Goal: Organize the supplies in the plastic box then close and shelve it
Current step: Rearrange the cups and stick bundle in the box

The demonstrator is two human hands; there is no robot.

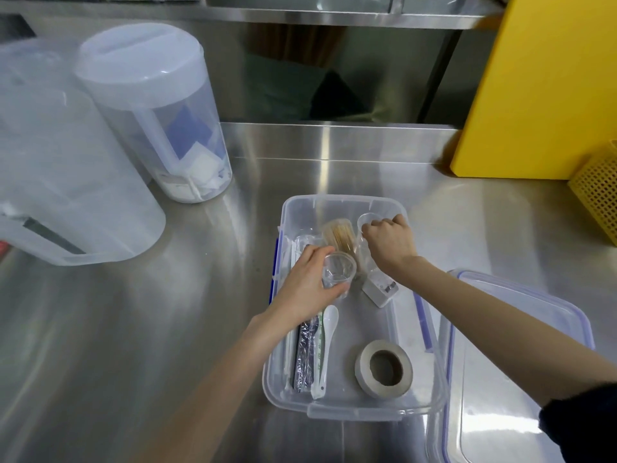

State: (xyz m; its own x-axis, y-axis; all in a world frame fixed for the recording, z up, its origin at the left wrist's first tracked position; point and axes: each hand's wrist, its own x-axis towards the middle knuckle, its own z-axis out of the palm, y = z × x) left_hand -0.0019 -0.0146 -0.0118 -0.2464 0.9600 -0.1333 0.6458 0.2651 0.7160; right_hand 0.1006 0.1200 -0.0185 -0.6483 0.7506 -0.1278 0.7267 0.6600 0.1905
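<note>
Hands (310, 282) in plastic box (337, 412), gripping cups (339, 270)

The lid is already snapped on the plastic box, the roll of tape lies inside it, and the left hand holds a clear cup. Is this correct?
Not quite. The head view shows the plastic box open; its lid lies on the counter to its right. The rest holds: the roll of tape lies inside, and the left hand holds a clear cup.
</note>
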